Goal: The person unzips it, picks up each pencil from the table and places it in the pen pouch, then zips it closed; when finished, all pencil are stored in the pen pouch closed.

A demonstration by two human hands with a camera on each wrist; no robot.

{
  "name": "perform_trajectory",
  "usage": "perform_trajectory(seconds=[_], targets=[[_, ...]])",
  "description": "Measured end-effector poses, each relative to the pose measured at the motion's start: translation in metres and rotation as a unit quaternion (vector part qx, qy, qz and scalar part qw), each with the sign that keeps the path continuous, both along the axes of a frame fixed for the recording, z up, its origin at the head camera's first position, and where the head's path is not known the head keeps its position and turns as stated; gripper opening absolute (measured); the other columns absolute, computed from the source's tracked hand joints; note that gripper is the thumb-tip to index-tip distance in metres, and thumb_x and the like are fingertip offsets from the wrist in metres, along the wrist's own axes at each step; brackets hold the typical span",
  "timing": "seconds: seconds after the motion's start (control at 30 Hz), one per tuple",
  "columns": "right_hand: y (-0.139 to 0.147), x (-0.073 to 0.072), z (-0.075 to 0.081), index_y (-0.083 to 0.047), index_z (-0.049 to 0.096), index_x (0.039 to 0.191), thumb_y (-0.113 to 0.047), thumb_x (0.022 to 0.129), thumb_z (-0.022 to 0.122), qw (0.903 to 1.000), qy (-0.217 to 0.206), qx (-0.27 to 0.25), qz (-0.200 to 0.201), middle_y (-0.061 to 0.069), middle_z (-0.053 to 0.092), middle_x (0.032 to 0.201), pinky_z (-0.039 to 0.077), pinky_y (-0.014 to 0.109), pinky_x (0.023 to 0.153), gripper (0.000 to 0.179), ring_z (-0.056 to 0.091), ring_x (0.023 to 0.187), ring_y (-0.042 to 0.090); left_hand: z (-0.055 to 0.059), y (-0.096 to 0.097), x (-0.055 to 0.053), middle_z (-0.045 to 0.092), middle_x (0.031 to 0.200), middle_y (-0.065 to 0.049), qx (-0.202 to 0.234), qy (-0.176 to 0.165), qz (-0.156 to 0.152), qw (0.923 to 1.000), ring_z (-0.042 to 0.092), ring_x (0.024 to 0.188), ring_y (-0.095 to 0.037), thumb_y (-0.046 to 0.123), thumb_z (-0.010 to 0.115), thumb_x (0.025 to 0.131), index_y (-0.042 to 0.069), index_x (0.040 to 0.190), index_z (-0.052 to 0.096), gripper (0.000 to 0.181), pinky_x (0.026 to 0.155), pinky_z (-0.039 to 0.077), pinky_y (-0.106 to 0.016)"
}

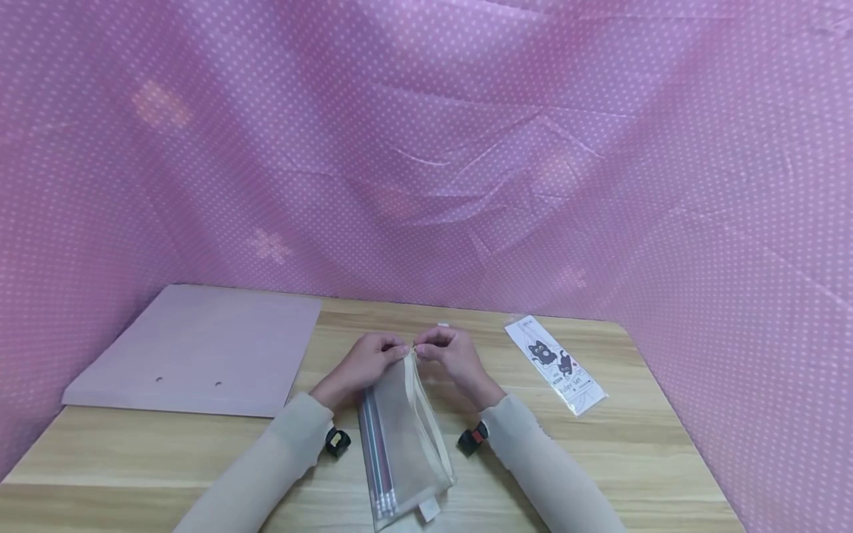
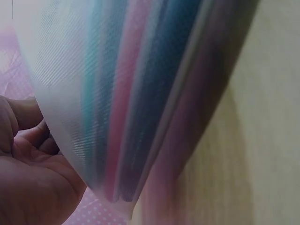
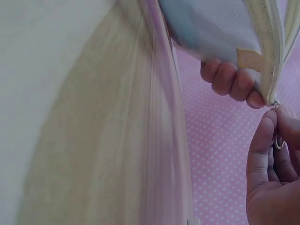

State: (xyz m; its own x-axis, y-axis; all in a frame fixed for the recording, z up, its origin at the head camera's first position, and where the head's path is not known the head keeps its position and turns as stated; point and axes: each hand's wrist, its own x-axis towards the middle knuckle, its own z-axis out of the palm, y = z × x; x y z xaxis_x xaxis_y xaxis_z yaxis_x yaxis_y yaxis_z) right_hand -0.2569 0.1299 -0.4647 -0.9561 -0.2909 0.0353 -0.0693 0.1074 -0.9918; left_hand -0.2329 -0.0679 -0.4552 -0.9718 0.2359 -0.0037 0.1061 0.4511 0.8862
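Observation:
A see-through mesh zipper pouch (image 1: 408,437) with cream edging stands tilted over the table, its zipper side gaping. Several pencils (image 1: 380,459) in blue, teal and pink lie inside along its left side; they show through the mesh in the left wrist view as coloured pencils (image 2: 124,103). My left hand (image 1: 369,360) grips the pouch's top corner beside the zipper's end. Close to it, my right hand (image 1: 455,360) pinches the zipper pull (image 3: 278,140) between thumb and fingers, as the right wrist view shows.
A flat pale lilac folder-like sheet (image 1: 206,348) with two small holes lies at the left of the wooden table (image 1: 200,459). To the right rests a ruler set (image 1: 556,364) in a clear packet printed with black cats. Pink dotted cloth (image 1: 426,148) hangs behind and at both sides.

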Motion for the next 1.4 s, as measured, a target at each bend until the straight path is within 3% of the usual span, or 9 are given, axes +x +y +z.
perform_trajectory(seconds=[0.27,0.47,0.57,0.7,0.93,1.4], targets=[[0.002,0.004,0.003,0.002,0.072,0.1,-0.005,0.088,0.074,0.9999,-0.001,0.01,0.0,-0.002,0.075,0.092,0.059,0.026,0.081,0.014,0.068,0.082,0.012,0.0,0.001,0.001,0.075,0.108,-0.007,0.015,-0.015,0.012,0.9997,0.063,0.091,-0.017,0.026,0.06,0.102,0.009,0.112,0.074,0.024,0.078,0.05,-0.028],[0.001,0.012,0.002,0.003,0.073,0.1,-0.004,0.087,0.076,0.9988,0.009,0.042,0.024,0.003,0.076,0.095,0.061,0.025,0.082,0.015,0.07,0.085,0.01,-0.003,-0.004,-0.002,0.073,0.121,-0.01,0.018,-0.035,0.045,0.9982,0.066,0.107,-0.022,0.028,0.058,0.103,0.007,0.123,0.069,0.031,0.097,0.054,-0.041],[0.002,0.015,0.001,0.004,0.073,0.1,-0.004,0.087,0.076,0.9985,0.007,0.043,0.033,0.006,0.076,0.097,0.061,0.025,0.08,0.015,0.07,0.084,0.01,-0.004,-0.006,-0.003,0.072,0.124,-0.013,0.014,-0.027,0.049,0.9984,0.067,0.11,-0.026,0.028,0.058,0.103,0.005,0.124,0.069,0.033,0.101,0.054,-0.046],[0.003,0.017,0.0,0.004,0.073,0.099,-0.003,0.087,0.076,0.9985,0.015,0.041,0.034,0.01,0.076,0.097,0.06,0.024,0.079,0.014,0.07,0.084,0.01,-0.005,-0.008,-0.005,0.073,0.122,-0.015,0.008,-0.006,0.039,0.9992,0.068,0.109,-0.027,0.027,0.058,0.103,0.004,0.122,0.069,0.032,0.1,0.054,-0.046],[0.007,0.024,0.003,0.0,0.075,0.097,-0.004,0.088,0.074,0.9945,0.028,0.083,0.057,0.007,0.076,0.097,0.058,0.023,0.077,0.01,0.069,0.084,0.011,-0.007,-0.015,-0.009,0.073,0.113,-0.012,0.011,-0.011,0.069,0.9975,0.065,0.096,-0.021,0.028,0.057,0.104,0.006,0.118,0.07,0.03,0.087,0.053,-0.035],[0.017,0.034,0.0,0.001,0.075,0.094,-0.004,0.085,0.076,0.9914,0.041,0.099,0.075,0.01,0.075,0.091,0.055,0.02,0.066,0.01,0.065,0.074,0.011,-0.008,-0.02,-0.012,0.072,0.112,-0.012,0.011,-0.011,0.08,0.9967,0.065,0.096,-0.022,0.028,0.056,0.104,0.006,0.118,0.07,0.029,0.09,0.053,-0.038]])
